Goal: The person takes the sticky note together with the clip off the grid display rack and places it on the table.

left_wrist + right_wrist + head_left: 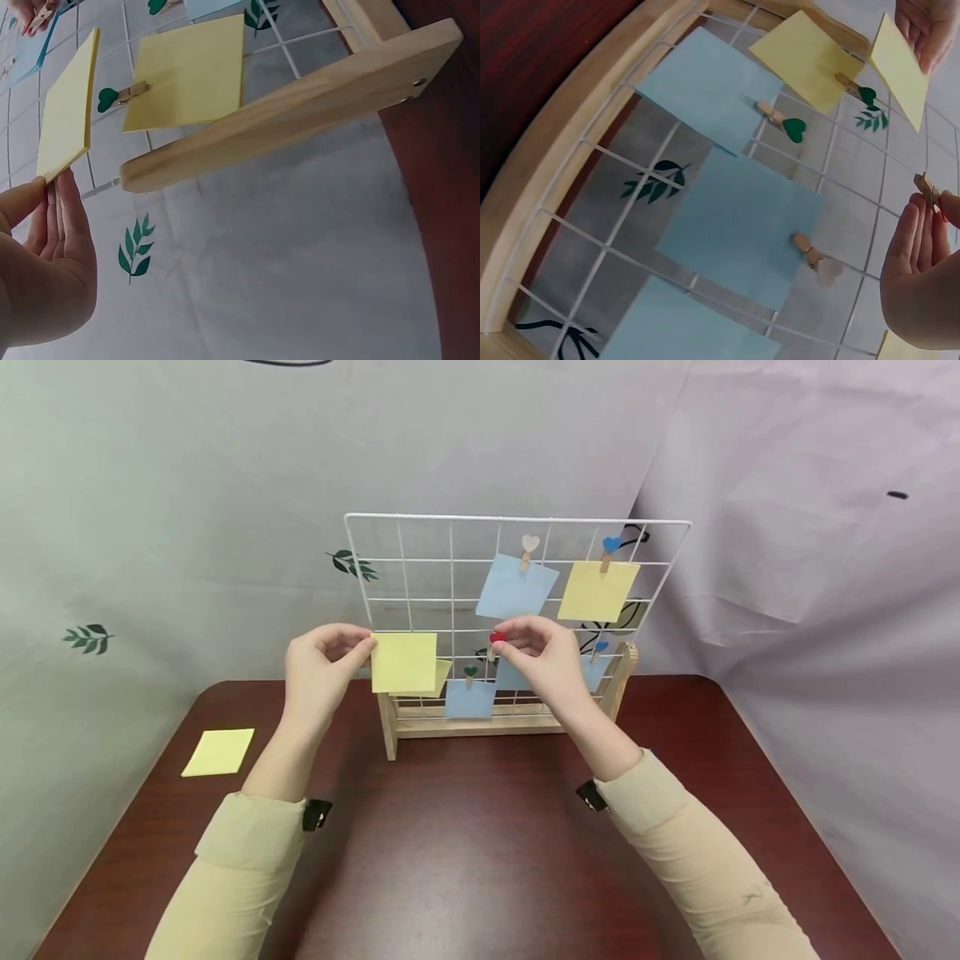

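My left hand (318, 670) pinches a yellow sticky note pad (403, 662) by its edge, in front of the left part of a white wire grid (517, 517). In the right wrist view, a small wooden clothespin (925, 186) is held between the thumb and fingertips of my right hand (919, 281); its red heart (497, 637) shows in the head view. That hand is before the middle of the grid. Behind the held pad, a yellow note (187, 71) hangs from a clothespin with a green heart (108, 99).
The grid stands in a wooden base (480, 727). Clothespins with hearts hold a blue note (517, 589), a yellow note (597, 593) and a lower blue note (470, 700), among others. Another yellow pad (218, 752) lies on the dark red table (465, 860) at left.
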Action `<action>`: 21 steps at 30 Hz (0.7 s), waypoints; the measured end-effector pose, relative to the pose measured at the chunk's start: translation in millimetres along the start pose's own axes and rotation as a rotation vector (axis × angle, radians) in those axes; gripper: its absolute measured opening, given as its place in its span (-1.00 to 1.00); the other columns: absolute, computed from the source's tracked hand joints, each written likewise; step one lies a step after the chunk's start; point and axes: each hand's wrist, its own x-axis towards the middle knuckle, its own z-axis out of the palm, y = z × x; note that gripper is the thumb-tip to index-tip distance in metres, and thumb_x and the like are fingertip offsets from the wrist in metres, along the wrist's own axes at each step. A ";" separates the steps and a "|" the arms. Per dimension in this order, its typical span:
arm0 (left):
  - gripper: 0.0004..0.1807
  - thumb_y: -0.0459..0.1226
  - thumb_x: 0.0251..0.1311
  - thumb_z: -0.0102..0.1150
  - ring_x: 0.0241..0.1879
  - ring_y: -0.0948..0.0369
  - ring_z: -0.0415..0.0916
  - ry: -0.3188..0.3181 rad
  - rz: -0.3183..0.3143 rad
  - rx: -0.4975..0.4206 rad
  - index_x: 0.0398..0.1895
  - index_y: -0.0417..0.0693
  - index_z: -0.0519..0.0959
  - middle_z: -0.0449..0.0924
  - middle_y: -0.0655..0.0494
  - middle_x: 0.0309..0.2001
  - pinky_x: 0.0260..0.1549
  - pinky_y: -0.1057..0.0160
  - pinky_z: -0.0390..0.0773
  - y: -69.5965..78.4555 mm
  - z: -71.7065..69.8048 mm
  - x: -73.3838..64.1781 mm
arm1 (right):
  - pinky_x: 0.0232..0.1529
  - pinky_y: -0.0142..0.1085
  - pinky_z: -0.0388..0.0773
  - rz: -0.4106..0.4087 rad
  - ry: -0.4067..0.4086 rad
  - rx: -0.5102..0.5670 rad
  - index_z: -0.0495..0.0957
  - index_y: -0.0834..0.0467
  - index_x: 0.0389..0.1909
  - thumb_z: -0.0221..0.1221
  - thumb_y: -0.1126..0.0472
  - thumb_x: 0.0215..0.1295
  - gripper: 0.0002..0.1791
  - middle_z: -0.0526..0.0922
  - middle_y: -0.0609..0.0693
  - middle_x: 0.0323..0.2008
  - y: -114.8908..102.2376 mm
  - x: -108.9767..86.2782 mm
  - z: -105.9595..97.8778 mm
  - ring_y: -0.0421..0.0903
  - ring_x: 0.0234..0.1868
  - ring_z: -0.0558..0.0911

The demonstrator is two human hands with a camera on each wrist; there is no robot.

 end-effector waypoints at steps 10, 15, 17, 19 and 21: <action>-0.78 -0.42 0.36 0.36 -0.47 0.54 0.67 -0.025 -0.065 -0.030 -0.10 -0.50 0.71 0.66 0.61 -0.49 -0.28 0.52 0.73 -16.4 -3.5 -11.9 | -0.18 -0.53 0.67 0.040 -0.006 -0.024 0.74 0.32 -0.03 0.41 0.36 0.34 -0.77 0.82 0.29 -0.11 15.9 -9.7 -0.8 -0.35 -0.31 0.73; -0.77 -0.43 0.36 0.35 -0.47 0.58 0.67 -0.038 -0.091 -0.049 -0.09 -0.54 0.69 0.66 0.60 -0.50 -0.28 0.53 0.73 -25.8 -5.1 -17.7 | -0.22 -0.55 0.66 0.059 -0.005 -0.011 0.74 0.34 -0.05 0.40 0.38 0.33 -0.79 0.82 0.31 -0.12 22.9 -14.0 -0.9 -0.21 -0.29 0.77; -0.77 -0.42 0.37 0.35 -0.47 0.58 0.67 -0.043 -0.096 -0.039 -0.08 -0.53 0.69 0.65 0.60 -0.50 -0.27 0.53 0.74 -29.1 -6.2 -20.4 | -0.23 -0.55 0.66 0.065 -0.005 -0.005 0.74 0.35 -0.05 0.39 0.40 0.33 -0.80 0.82 0.33 -0.13 25.2 -15.7 -1.2 -0.21 -0.29 0.77; -0.77 -0.41 0.37 0.36 -0.47 0.58 0.67 -0.048 -0.099 -0.025 -0.08 -0.51 0.70 0.65 0.60 -0.50 -0.27 0.52 0.74 -32.6 -7.2 -23.2 | -0.23 -0.56 0.66 0.071 -0.005 0.002 0.73 0.38 -0.05 0.39 0.41 0.33 -0.79 0.81 0.35 -0.13 28.5 -17.6 -1.8 -0.24 -0.30 0.77; -0.76 -0.40 0.37 0.37 -0.46 0.57 0.67 -0.056 -0.106 -0.015 -0.08 -0.50 0.71 0.64 0.60 -0.50 -0.28 0.53 0.73 -36.2 -8.3 -26.1 | -0.23 -0.56 0.66 0.076 -0.005 0.004 0.73 0.39 -0.05 0.38 0.43 0.33 -0.79 0.80 0.37 -0.12 31.5 -19.7 -2.8 -0.31 -0.32 0.75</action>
